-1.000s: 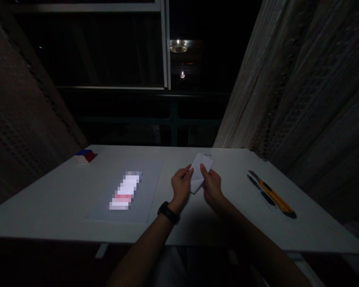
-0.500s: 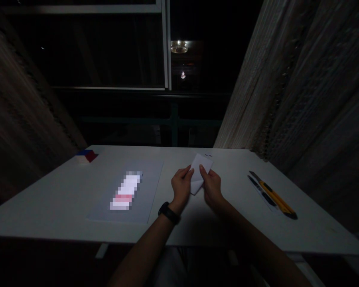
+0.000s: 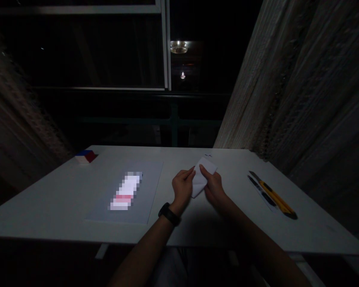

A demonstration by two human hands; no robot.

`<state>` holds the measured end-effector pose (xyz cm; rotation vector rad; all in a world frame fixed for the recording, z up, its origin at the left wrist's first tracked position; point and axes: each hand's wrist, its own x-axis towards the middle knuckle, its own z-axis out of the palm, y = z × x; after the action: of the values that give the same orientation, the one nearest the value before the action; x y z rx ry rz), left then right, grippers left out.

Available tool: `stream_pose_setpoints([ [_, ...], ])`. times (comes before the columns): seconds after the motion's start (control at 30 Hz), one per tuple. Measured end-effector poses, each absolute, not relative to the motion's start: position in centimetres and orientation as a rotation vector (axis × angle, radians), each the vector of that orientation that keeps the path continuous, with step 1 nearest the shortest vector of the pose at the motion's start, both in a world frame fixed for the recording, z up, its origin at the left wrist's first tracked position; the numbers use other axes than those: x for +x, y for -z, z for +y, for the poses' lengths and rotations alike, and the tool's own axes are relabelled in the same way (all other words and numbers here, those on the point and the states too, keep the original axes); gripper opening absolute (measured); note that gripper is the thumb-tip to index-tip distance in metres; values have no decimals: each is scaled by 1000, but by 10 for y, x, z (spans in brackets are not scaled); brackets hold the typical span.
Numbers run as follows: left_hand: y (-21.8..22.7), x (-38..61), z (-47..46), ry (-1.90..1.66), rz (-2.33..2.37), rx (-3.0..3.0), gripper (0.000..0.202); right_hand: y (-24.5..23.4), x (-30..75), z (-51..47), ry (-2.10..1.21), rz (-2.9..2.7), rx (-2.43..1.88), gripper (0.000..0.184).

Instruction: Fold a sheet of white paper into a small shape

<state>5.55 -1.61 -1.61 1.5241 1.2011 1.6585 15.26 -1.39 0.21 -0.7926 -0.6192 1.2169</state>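
Note:
A small folded piece of white paper (image 3: 201, 177) is held up over the table between my two hands. My left hand (image 3: 183, 185) grips its left edge, thumb on the near face, fingers curled behind. On the other side my right hand (image 3: 214, 184) pinches it, with the thumb lying across the front. A crease runs across the lower part of the paper. Its back side and most of my fingertips are hidden. I wear a black watch (image 3: 169, 214) on the left wrist.
The white table (image 3: 62, 191) bears a larger white sheet (image 3: 151, 187) with a blurred, glowing phone-like rectangle (image 3: 127, 191) on it. Far left sits a red, blue and white block (image 3: 85, 156). A yellow utility knife (image 3: 277, 197) and a thinner dark knife-like tool (image 3: 261, 191) lie right. Small scraps (image 3: 208, 155) lie at the back.
The folded paper has tilted clockwise and shifted slightly right and down. Both my hands moved a little with it and keep their grip.

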Motion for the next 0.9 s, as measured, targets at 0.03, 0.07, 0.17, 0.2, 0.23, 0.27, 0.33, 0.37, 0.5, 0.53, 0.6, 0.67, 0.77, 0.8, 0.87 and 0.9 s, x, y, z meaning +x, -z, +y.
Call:
stream_pose_setpoints([
  [0.03, 16, 55, -16, -1661, 1215, 1528, 22, -2, 152, -14, -1211, -616, -798, 32],
  [0.07, 16, 55, -16, -1661, 1228, 1532, 22, -2, 152, -14, -1204, -611, -804, 33],
  [0.17, 16, 55, -17, -1660, 1258, 1555, 22, 0, 151, -13, -1194, -597, -817, 34],
  [0.2, 16, 55, -17, -1660, 1264, 1565, 22, 0, 151, -13, -1193, -597, -817, 34],
  [0.23, 16, 55, -17, -1659, 1266, 1579, 23, 1, 151, -13, -1193, -598, -817, 35],
  [0.27, 15, 55, -18, -1657, 1269, 1591, 23, 1, 151, -13, -1192, -600, -819, 35],
  [0.33, 15, 55, -18, -1652, 1267, 1603, 23, 2, 152, -13, -1187, -605, -822, 36],
  [0.37, 15, 55, -18, -1648, 1264, 1603, 23, 2, 152, -13, -1185, -608, -824, 36],
  [0.5, 17, 55, -17, -1646, 1259, 1591, 24, 0, 151, -14, -1178, -620, -823, 35],
  [0.53, 18, 55, -17, -1646, 1253, 1593, 24, 0, 151, -14, -1177, -621, -824, 35],
  [0.6, 19, 55, -16, -1648, 1235, 1595, 25, 0, 151, -15, -1173, -621, -827, 35],
  [0.67, 20, 55, -15, -1653, 1225, 1590, 24, 0, 151, -15, -1176, -620, -823, 35],
  [0.77, 18, 55, -16, -1656, 1226, 1575, 23, 0, 151, -15, -1197, -603, -799, 34],
  [0.8, 18, 55, -17, -1656, 1229, 1570, 23, 0, 150, -14, -1204, -593, -795, 33],
  [0.87, 17, 55, -18, -1654, 1238, 1570, 23, 0, 150, -14, -1211, -569, -793, 33],
  [0.9, 17, 55, -18, -1652, 1242, 1576, 23, 0, 151, -14, -1212, -561, -792, 33],
])
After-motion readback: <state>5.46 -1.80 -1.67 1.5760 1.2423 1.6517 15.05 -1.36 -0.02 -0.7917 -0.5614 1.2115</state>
